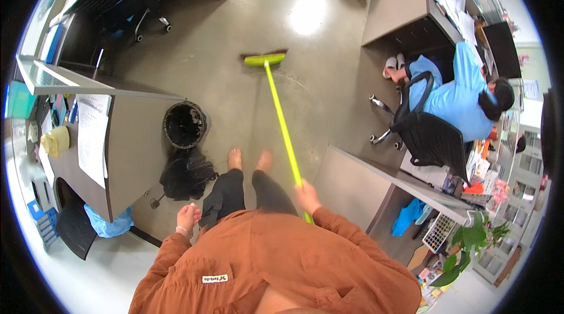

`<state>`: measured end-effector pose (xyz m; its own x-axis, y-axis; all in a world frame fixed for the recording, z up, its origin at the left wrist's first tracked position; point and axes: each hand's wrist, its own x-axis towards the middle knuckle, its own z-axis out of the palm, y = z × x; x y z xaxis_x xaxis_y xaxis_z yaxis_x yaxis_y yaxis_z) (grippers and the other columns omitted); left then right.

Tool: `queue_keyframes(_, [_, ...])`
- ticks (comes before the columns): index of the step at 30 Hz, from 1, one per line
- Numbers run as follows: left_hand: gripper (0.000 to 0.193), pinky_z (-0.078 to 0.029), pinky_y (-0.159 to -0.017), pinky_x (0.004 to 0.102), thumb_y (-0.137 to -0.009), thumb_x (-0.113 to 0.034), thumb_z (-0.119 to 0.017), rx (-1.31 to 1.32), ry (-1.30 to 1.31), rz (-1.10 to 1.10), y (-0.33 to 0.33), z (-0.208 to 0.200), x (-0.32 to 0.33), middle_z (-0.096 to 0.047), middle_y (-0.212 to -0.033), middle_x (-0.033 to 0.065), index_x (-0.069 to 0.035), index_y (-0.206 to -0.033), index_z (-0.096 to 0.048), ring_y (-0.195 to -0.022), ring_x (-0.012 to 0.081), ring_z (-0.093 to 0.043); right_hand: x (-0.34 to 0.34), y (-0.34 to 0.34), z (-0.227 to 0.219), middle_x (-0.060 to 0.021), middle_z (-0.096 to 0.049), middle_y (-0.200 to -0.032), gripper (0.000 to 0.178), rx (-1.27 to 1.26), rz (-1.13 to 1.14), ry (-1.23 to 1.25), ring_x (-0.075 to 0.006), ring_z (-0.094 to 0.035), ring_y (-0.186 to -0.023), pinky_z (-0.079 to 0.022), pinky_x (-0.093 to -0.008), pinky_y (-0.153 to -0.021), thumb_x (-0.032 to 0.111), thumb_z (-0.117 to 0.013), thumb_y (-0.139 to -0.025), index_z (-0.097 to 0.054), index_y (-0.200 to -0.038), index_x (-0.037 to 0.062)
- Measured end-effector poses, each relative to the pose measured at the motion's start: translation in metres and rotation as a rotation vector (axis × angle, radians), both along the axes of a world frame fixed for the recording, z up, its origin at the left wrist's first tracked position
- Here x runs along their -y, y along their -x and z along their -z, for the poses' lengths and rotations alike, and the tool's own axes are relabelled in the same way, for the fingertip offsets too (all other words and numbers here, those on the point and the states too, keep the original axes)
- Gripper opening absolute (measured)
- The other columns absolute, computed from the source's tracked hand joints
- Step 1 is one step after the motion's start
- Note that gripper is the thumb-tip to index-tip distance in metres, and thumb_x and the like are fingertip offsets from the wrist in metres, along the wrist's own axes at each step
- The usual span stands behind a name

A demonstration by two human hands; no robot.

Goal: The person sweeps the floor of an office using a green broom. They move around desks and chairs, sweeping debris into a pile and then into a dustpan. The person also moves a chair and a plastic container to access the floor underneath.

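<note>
Gripping the yellow-green broom handle [284,132] near its top, the right hand [306,194] is closed around it, and the broom head [265,59] rests far out on the bare concrete floor [235,37]. Open floor runs ahead between 2 desks: a grey desk [129,137] on the left and a desk edge [376,170] close on the right. The left hand [187,217] hangs loosely curled and holds nothing, low by the hip. A black bin [184,124] with a black bag [187,174] below it stands left of the bare feet. At far right, a seated person in blue [455,99] occupies a black office chair [432,134].
</note>
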<state>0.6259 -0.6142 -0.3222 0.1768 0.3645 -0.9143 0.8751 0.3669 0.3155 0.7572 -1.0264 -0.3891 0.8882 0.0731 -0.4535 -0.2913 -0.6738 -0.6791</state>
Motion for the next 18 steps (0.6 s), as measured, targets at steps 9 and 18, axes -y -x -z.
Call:
queue_keyframes(9, [0.021, -0.041, -0.047, 0.023, -0.09, -0.029, -0.055, 0.015, 0.054, 0.047, -0.054, 0.048, -0.059, -0.057, -0.072, -0.0008, -0.008, -0.085, -0.058, -0.054, 0.008, -0.048, -0.077, -0.14, 0.013, -0.0019, -0.046, -0.055, 0.015, -0.588, 0.314, -0.265, -0.0134, -0.041, -0.038, -0.036, -0.0307, -0.036, 0.021, -0.048, -0.093, -0.049, -0.085, 0.0085])
queue_keyframes(18, [0.022, -0.047, -0.053, 0.0233, -0.09, -0.031, -0.053, -0.04, 0.05, 0.011, -0.195, 0.032, -0.138, -0.06, -0.079, 0.0016, -0.009, -0.094, -0.056, -0.064, 0.0122, -0.059, -0.143, -0.36, -0.004, -0.002, -0.044, -0.053, 0.017, -0.507, 0.599, -0.31, -0.0129, -0.041, -0.038, -0.033, -0.0304, -0.035, 0.021, -0.046, -0.092, -0.047, -0.081, 0.0085])
